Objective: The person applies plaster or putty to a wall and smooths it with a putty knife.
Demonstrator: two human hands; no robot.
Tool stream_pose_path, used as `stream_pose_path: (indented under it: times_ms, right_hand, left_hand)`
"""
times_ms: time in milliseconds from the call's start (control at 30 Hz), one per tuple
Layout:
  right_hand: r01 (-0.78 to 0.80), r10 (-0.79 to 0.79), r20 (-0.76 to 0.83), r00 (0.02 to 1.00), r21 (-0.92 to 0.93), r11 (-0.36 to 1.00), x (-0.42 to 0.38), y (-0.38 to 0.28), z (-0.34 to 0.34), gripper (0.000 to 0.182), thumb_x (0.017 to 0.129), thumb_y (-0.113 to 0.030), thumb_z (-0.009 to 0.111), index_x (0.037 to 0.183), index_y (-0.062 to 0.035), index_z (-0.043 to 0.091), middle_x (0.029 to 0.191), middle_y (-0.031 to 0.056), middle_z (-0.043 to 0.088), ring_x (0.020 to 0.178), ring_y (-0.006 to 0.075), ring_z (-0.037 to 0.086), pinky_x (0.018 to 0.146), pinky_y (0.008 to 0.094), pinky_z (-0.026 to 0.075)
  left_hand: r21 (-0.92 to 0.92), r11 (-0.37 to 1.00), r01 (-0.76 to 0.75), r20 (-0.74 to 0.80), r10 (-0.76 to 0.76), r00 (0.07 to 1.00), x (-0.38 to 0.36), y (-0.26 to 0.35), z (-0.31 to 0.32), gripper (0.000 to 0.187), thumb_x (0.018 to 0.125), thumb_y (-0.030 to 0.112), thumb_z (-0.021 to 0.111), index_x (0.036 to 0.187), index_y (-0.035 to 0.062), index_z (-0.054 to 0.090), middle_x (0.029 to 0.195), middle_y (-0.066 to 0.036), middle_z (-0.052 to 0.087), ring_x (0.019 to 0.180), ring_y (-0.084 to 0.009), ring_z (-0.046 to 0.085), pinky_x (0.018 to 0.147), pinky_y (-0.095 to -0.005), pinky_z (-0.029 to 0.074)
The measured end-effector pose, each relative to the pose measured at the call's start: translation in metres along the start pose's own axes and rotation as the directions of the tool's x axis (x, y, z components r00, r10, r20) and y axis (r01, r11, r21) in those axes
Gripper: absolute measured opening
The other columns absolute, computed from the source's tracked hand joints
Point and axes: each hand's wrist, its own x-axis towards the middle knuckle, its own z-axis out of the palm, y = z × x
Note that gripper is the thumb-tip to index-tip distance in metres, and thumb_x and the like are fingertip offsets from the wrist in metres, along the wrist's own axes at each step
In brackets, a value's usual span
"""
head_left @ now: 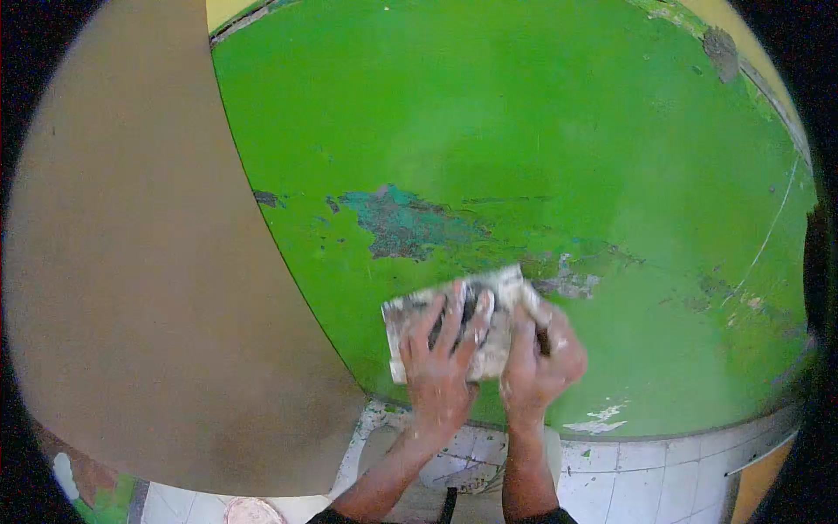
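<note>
A flat, roughly rectangular piece smeared white and grey [500, 284] overlaps the lower part of a green painted wall surface. My left hand [439, 371] lies over its face, fingers spread and coated with whitish residue. At the right edge, my right hand [541, 358] is closed, with thumb and fingers bent around the corner; exactly what is pinched there I cannot tell. Both hands are slightly blurred. Just above them the green surface [489, 113] shows a flaked patch [406, 223] of teal and grey, and a pale grey spot [572, 284] appears beside the piece.
A plain brown panel [166, 244] borders the green surface on the left. White tiles [646, 489] with paint flecks run along the bottom. A round pinkish-white object [253, 511] sits at the lower left edge. More scuffed paint [716, 293] marks the right side.
</note>
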Motion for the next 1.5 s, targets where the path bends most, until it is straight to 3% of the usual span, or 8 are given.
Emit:
stream_pose_path:
  times_ms: [300,433,567,600,833,1167,1367,1500]
  right_hand:
    - [0.035,-0.033,-0.014,0.999,0.150,0.988,0.037,-0.019,0.020,0.013,0.084,0.001,0.064,0.095,0.0045,0.071,0.088,0.0166,0.073,0.076,0.0239,0.070,0.070,0.0316,0.054]
    - [-0.130,0.128,0.020,0.992,0.143,0.981,-0.011,-0.001,0.007,0.018,0.084,0.005,0.064,0.100,0.0066,0.072,0.090,0.0118,0.073,0.081,0.0135,0.065,0.072,0.0270,0.052]
    - [0.190,-0.187,-0.062,0.980,0.040,0.981,0.023,-0.011,0.025,0.016,0.084,0.002,0.067,0.098,0.0035,0.073,0.085,0.0055,0.072,0.076,0.0083,0.062,0.066,0.0248,0.051]
    - [-0.094,0.091,0.042,0.995,0.073,0.993,0.039,-0.036,0.029,0.015,0.084,0.002,0.067,0.097,0.0030,0.074,0.082,0.0033,0.071,0.072,0.0064,0.058,0.063,0.0229,0.048]
    - [-0.081,0.090,-0.058,0.994,0.139,0.987,-0.008,0.001,0.019,0.012,0.085,0.002,0.066,0.094,0.0051,0.072,0.083,0.0156,0.073,0.075,0.0202,0.070,0.071,0.0314,0.055]
    - [0.001,0.004,-0.048,0.999,0.120,0.993,0.017,-0.012,0.021,0.016,0.087,0.005,0.063,0.101,0.0079,0.071,0.088,0.0064,0.070,0.077,0.0111,0.061,0.070,0.0262,0.052]
    - [-0.062,0.063,-0.016,0.998,0.028,0.998,0.028,-0.017,0.012,0.017,0.087,0.005,0.065,0.102,0.0071,0.072,0.088,0.0071,0.071,0.077,0.0112,0.063,0.070,0.0259,0.052]
    - [-0.122,0.153,-0.073,0.986,0.317,0.940,0.048,-0.033,0.016,0.013,0.086,0.001,0.065,0.095,0.0059,0.072,0.079,0.0112,0.071,0.070,0.0121,0.062,0.064,0.0287,0.051]
  left_hand:
    - [0.009,0.997,0.073,-0.015,-0.073,0.997,0.040,0.008,-0.025,0.065,0.078,0.008,0.066,0.141,0.0175,0.056,0.154,-0.011,0.043,0.126,-0.0375,0.045,0.113,-0.0519,0.030]
    - [0.025,0.999,0.040,0.018,-0.040,0.999,0.000,-0.003,-0.004,0.094,0.062,-0.003,0.074,0.148,0.0260,0.048,0.159,-0.007,0.035,0.127,-0.0354,0.045,0.110,-0.0527,0.031]
    - [0.053,0.996,0.069,0.010,-0.070,0.998,0.019,-0.007,-0.013,0.095,0.061,-0.006,0.073,0.147,0.0257,0.049,0.158,-0.007,0.037,0.129,-0.0329,0.045,0.111,-0.0540,0.030]
    - [0.033,0.996,0.089,-0.017,-0.088,0.996,0.040,-0.002,-0.028,0.081,0.068,-0.001,0.070,0.144,0.0212,0.052,0.156,-0.009,0.041,0.129,-0.0348,0.044,0.112,-0.0526,0.030]
    - [0.083,0.997,0.010,0.030,-0.012,0.999,0.010,-0.007,-0.015,0.063,0.079,0.007,0.063,0.141,0.0172,0.056,0.152,-0.010,0.046,0.129,-0.0352,0.045,0.112,-0.0530,0.030]
    - [0.079,0.996,-0.037,0.018,0.035,0.999,0.027,-0.009,-0.020,0.100,0.058,-0.004,0.076,0.149,0.0246,0.046,0.160,-0.008,0.033,0.130,-0.0331,0.044,0.107,-0.0489,0.034]
    - [0.050,0.998,0.046,0.059,-0.049,0.997,0.035,0.010,-0.027,0.078,0.069,0.001,0.069,0.142,0.0227,0.054,0.156,-0.006,0.042,0.124,-0.0333,0.046,0.112,-0.0530,0.031]
    - [0.061,0.998,-0.009,0.030,0.007,1.000,0.050,0.017,-0.047,0.099,0.060,-0.004,0.074,0.150,0.0235,0.044,0.158,-0.007,0.036,0.128,-0.0331,0.045,0.108,-0.0484,0.035]
